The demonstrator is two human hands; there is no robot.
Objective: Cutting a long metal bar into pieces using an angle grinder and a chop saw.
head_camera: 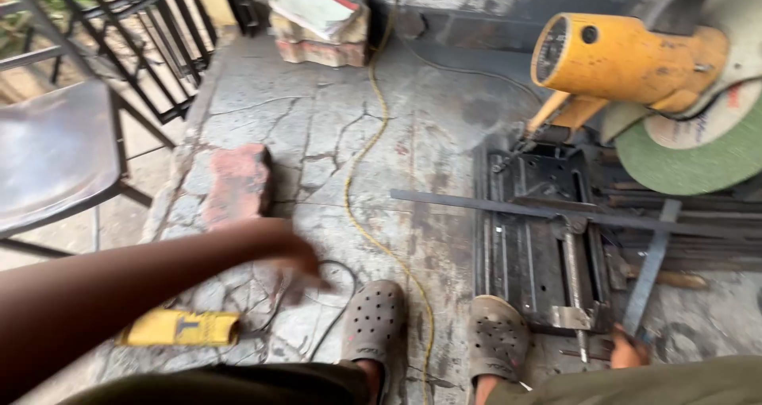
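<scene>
Right hand (pixel 627 348) grips flat steel bar (pixel 652 266) low end: stiff, heavy, sharp-edged. Left hand (pixel 295 256) blurred, grip unclear.

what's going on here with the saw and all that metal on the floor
A person sits over a cracked concrete floor. The left hand reaches, blurred, over black cables near a yellow tool. The right hand rests at the end of a flat metal bar by the chop saw's base. The yellow chop saw is raised, its green disc clear of the long steel strip.
</scene>
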